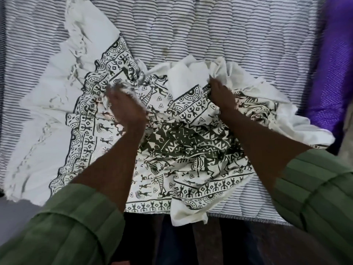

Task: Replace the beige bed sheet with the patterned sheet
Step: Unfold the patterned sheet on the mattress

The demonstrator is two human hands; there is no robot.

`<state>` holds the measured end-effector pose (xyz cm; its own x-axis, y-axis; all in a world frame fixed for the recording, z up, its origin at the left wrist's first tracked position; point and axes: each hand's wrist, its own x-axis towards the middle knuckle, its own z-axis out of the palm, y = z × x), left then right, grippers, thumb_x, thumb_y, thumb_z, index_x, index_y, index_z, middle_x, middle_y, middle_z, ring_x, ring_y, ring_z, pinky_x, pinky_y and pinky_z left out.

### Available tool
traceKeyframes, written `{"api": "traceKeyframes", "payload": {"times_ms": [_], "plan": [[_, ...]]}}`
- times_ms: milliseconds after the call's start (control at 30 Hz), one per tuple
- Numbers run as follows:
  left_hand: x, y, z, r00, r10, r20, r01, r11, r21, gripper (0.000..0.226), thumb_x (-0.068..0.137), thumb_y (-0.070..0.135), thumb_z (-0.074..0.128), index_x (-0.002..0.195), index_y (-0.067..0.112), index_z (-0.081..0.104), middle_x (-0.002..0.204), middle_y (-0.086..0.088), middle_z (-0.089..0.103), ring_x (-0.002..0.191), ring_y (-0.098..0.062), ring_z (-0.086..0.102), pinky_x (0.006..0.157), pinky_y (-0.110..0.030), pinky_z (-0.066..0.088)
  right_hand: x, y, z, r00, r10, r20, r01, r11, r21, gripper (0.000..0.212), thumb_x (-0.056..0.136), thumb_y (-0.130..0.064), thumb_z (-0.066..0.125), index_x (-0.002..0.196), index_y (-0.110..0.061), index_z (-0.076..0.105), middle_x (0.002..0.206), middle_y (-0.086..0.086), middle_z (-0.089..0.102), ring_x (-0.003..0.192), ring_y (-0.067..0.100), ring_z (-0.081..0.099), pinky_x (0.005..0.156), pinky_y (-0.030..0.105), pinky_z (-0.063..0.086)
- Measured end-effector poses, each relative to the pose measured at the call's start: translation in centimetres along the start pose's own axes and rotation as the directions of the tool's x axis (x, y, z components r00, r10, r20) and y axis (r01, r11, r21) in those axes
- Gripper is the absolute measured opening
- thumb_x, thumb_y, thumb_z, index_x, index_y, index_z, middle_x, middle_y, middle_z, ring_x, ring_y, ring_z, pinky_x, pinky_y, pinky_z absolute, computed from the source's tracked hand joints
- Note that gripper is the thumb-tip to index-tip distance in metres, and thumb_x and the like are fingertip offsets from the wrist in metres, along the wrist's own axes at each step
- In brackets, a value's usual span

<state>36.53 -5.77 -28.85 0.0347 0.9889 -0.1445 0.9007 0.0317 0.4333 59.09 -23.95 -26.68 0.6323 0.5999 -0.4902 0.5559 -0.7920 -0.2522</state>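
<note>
Green sleeves (pixel 72 222) reach over patterned sheet (pixel 191 150) bunched on striped mattress (pixel 210 35).

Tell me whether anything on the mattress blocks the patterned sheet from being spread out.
Nothing visible does. The patterned sheet lies bunched on the bare striped mattress, with both hands already on it: left hand, right hand. A purple cloth lies along the right edge, beside the sheet.
</note>
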Motion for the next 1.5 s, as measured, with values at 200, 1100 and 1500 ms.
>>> {"api": "traceKeyframes", "payload": {"times_ms": [200, 1100, 1500], "plan": [[-7.1, 5.0, 0.2, 0.765, 0.427, 0.483, -0.524, 0.848, 0.081, 0.094, 0.066, 0.015, 0.087, 0.145, 0.015, 0.037, 0.145, -0.009, 0.047, 0.125, -0.026, 0.053, 0.106, -0.046, 0.048, -0.3, -0.5, -0.9, 0.998, 0.011, 0.062, 0.005, 0.97, -0.243, 0.033, 0.104, -0.022, 0.05, 0.131, -0.004, 0.058, 0.13, 0.021, 0.063, 0.12, 0.039, 0.062, 0.096, 0.045, 0.048], [-9.1, 8.7, 3.2, 0.634, 0.313, 0.707, -0.489, 0.871, 0.052, 0.041, 0.09, 0.02, 0.06, 0.13, 0.018, 0.053, 0.122, -0.016, 0.065, 0.115, -0.039, 0.061, 0.096, -0.046, 0.051, -2.3, 1.7, 3.2, 0.997, 0.059, -0.046, -0.061, 0.998, -0.025, 0.031, 0.097, -0.006, 0.052, 0.126, -0.014, 0.055, 0.128, 0.013, 0.06, 0.117, 0.037, 0.064, 0.09, 0.045, 0.052], [-3.0, 6.5, 0.3, 0.99, -0.018, 0.14, 0.026, 0.998, -0.061, 0.03, 0.107, 0.018, 0.038, 0.132, 0.005, 0.049, 0.114, -0.009, 0.066, 0.102, -0.024, 0.062, 0.074, -0.018, 0.038, 0.7, 11.5, -2.8, 0.571, 0.777, -0.265, -0.561, 0.605, 0.565, 0.076, 0.091, -0.029, 0.052, 0.156, 0.001, 0.026, 0.157, 0.018, 0.037, 0.144, 0.031, 0.039, 0.119, 0.038, 0.033]]}}
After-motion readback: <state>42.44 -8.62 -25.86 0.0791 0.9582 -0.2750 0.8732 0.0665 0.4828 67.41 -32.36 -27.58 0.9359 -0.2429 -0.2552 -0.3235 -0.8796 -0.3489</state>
